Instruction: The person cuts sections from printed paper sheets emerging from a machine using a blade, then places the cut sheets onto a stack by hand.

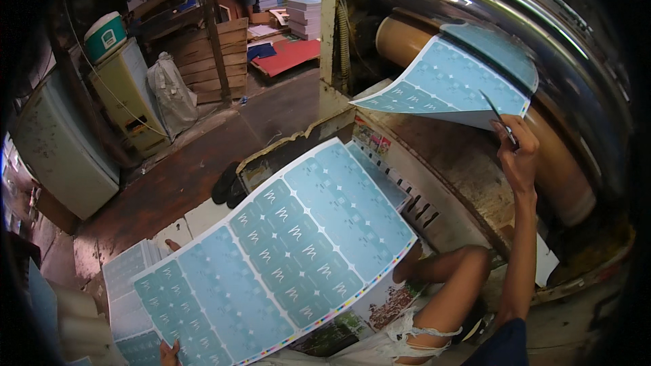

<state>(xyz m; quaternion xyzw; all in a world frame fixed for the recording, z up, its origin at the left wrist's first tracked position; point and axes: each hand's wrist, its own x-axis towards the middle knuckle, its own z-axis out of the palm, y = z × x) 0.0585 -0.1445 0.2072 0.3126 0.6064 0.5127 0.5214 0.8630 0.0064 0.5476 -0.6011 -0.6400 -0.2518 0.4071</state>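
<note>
Floor (pixel 196 169) leftward; right hand (pixel 519 149), apparent blade (pixel 492 106), at edge of upper sheet (pixel 444 81)

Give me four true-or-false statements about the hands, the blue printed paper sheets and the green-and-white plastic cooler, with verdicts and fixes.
1. The right hand holds a thin, pointed metal tool. True.
2. The left hand is empty and touches nothing. False: it grips the lower edge of the large blue-and-teal printed paper sheet.
3. The green-and-white plastic cooler sits on a boxy cream cabinet. True.
4. The upper light-blue printed paper sheet lies completely flat. False: it curves.
</note>
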